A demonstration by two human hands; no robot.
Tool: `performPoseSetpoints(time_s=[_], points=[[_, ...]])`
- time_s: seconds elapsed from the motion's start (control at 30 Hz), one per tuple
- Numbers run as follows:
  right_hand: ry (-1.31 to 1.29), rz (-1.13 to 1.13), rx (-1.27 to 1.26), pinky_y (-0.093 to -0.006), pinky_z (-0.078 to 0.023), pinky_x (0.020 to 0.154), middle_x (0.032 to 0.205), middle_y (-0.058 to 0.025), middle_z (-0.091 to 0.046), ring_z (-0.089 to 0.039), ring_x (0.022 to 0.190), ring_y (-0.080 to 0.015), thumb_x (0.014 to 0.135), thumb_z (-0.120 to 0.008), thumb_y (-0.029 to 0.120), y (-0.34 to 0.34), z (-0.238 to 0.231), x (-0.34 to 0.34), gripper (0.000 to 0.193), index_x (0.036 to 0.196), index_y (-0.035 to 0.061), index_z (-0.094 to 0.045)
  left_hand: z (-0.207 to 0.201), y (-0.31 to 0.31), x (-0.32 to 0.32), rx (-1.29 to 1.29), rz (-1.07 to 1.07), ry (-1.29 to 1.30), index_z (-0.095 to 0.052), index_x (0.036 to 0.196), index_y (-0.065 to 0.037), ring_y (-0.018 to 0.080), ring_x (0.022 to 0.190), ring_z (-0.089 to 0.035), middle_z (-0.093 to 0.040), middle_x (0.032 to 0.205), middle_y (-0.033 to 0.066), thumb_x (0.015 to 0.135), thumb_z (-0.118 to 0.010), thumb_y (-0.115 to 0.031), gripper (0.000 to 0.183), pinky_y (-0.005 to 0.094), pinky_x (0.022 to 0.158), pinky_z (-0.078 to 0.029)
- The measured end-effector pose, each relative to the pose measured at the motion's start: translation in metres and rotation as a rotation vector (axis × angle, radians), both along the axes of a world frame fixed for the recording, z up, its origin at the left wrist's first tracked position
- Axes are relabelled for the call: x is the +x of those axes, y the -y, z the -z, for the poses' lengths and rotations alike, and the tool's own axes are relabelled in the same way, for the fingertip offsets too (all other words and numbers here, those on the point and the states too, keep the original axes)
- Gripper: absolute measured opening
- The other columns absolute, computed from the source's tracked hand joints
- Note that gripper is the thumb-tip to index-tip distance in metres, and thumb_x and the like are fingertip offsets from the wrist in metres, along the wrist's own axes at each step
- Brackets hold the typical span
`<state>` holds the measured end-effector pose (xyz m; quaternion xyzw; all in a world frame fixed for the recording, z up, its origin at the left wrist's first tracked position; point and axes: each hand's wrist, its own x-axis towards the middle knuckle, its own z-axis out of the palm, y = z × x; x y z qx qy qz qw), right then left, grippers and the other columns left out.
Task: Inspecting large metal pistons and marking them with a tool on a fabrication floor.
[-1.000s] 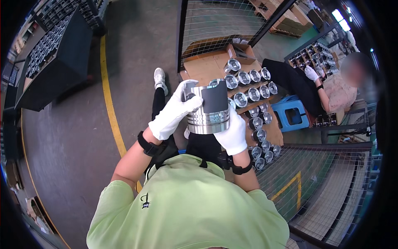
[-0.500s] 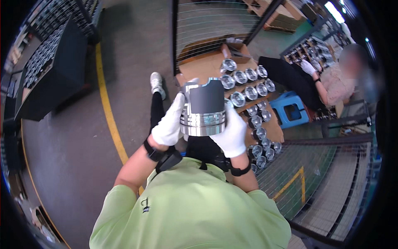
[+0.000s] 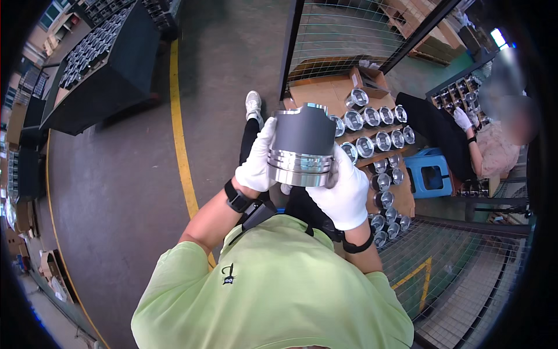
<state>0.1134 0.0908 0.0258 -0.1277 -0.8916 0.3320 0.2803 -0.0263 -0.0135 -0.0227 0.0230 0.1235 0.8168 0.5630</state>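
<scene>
Between my two white-gloved hands is a large metal piston (image 3: 303, 141), with a dark grey coated skirt on top and shiny ring grooves at its lower end. My left hand (image 3: 258, 157) grips its left side. On the opposite side, my right hand (image 3: 344, 189) is wrapped round the lower right of the piston. Both hands are closed on it, in front of my chest. Just beyond my right hand, several more pistons (image 3: 382, 141) stand in rows on cardboard (image 3: 317, 93).
Wire mesh panels stand ahead (image 3: 349, 35) and at lower right. A blue stool (image 3: 429, 174) is beside the pistons, near a seated person (image 3: 500, 148) in white gloves. At left is a dark bin (image 3: 110, 75) of pistons, past a yellow floor line (image 3: 180, 128).
The piston has turned slightly in my hands, and my right hand shows more of its back. My view has shifted, so the surroundings sit further right in the picture.
</scene>
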Motion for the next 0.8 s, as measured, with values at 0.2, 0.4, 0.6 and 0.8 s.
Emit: performPoseSetpoints(time_s=[0.2, 0.4, 0.6, 0.8], points=[[-0.037, 0.015, -0.159, -0.0357, -0.054, 0.071, 0.086, -0.0186, -0.068, -0.069, 0.079, -0.0337, 0.076, -0.074, 0.012, -0.026, 0.034, 0.006, 0.038, 0.108, -0.0026, -0.061, -0.047, 0.005, 0.005, -0.102, -0.044, -0.536, -0.012, 0.156, -0.009, 0.0276, 0.143, -0.025, -0.022, 0.156, 0.0094, 0.070, -0.042, -0.092, 0.123, 0.0474, 0.116, -0.022], [-0.117, -0.045, -0.566, -0.0284, -0.052, 0.084, 0.112, -0.0091, -0.065, -0.064, 0.099, -0.0155, 0.094, -0.054, 0.004, -0.031, 0.069, 0.018, 0.028, 0.120, -0.0020, -0.056, -0.034, 0.003, 0.009, 0.002, -0.057, -0.655, -0.009, 0.156, -0.006, 0.0267, 0.147, -0.016, -0.015, 0.159, 0.0149, 0.074, -0.051, -0.085, 0.121, 0.0433, 0.119, -0.009], [-0.208, -0.096, -0.462, -0.0312, -0.053, 0.082, 0.114, -0.0099, -0.066, -0.063, 0.098, -0.0157, 0.096, -0.045, 0.004, -0.030, 0.046, 0.016, 0.027, 0.119, -0.0029, -0.058, -0.038, 0.000, 0.013, 0.045, -0.086, -0.727, -0.007, 0.154, -0.004, 0.0245, 0.139, -0.033, -0.034, 0.150, 0.0121, 0.046, -0.098, -0.037, 0.145, 0.0380, 0.117, -0.024], [-0.176, -0.019, -0.071, -0.0344, -0.054, 0.074, 0.103, -0.0186, -0.070, -0.070, 0.086, -0.0323, 0.078, -0.076, 0.019, -0.032, 0.032, 0.011, 0.053, 0.123, -0.0032, -0.058, -0.015, 0.006, 0.001, 0.091, -0.053, -0.841, -0.002, 0.155, -0.005, 0.0249, 0.137, -0.037, -0.034, 0.150, 0.0135, 0.042, -0.100, -0.031, 0.152, 0.0389, 0.115, -0.029]])
